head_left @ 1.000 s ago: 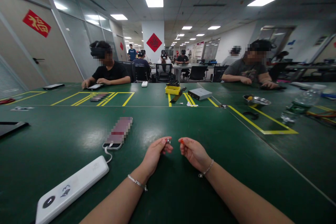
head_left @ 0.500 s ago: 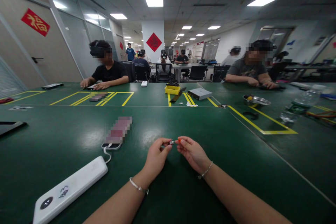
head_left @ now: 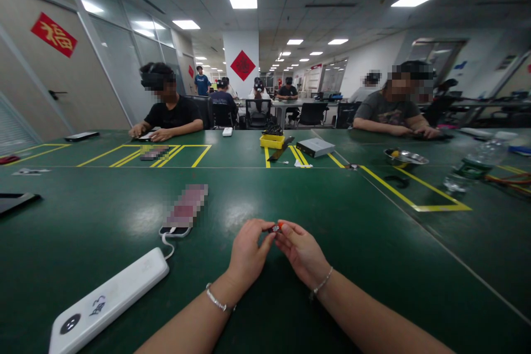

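Observation:
Above the green table (head_left: 265,188), my left hand (head_left: 250,244) pinches a small dark and silvery piece (head_left: 274,228) between thumb and fingertips. My right hand (head_left: 299,244) is closed on a small orange piece (head_left: 280,224), mostly covered by its fingers. The two pieces meet or nearly meet between my fingertips; whether they are joined I cannot tell. Both pieces are too small to name by kind. To the left of my hands lies a phone (head_left: 176,230), its screen blurred out, with a white cable running to a white power bank (head_left: 112,298).
Farther back are a yellow box (head_left: 271,141) with black cables, a grey flat box (head_left: 315,147), a metal bowl (head_left: 406,160) and a plastic bottle (head_left: 477,163). Yellow tape marks the tabletop. Two people sit across the table, left (head_left: 172,110) and right (head_left: 390,110).
My hands have drawn together, and the gap between the silvery piece and the orange piece has closed or nearly closed. Both hands keep their pinch.

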A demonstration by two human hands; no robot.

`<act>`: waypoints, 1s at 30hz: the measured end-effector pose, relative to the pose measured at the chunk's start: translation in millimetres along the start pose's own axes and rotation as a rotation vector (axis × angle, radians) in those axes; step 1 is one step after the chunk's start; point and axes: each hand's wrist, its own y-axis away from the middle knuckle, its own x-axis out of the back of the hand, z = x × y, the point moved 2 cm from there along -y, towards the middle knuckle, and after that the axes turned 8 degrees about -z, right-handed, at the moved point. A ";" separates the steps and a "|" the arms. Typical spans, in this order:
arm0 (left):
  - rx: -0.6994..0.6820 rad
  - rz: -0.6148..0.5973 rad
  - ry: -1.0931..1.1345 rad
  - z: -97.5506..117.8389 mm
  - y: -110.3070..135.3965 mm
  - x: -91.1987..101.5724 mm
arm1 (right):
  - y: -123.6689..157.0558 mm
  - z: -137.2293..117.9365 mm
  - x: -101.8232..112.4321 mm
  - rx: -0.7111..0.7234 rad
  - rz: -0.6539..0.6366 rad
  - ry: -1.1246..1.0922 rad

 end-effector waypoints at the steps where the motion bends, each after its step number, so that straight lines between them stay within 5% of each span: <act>1: 0.002 0.000 -0.003 0.1 0.0 -0.1 | 0.0 0.4 -0.3 0.001 0.000 0.000; 22: -0.006 -0.012 -0.096 0.6 1.2 -3.5 | 7.7 -6.8 -9.6 0.080 0.027 0.236; 26: 0.036 0.002 -0.068 -6.2 -0.3 -3.3 | -2.7 -49.6 19.3 0.155 0.180 0.339; 30: 0.150 -0.026 -0.062 -19.2 -0.3 -4.0 | -3.4 -126.4 80.2 0.343 0.468 0.520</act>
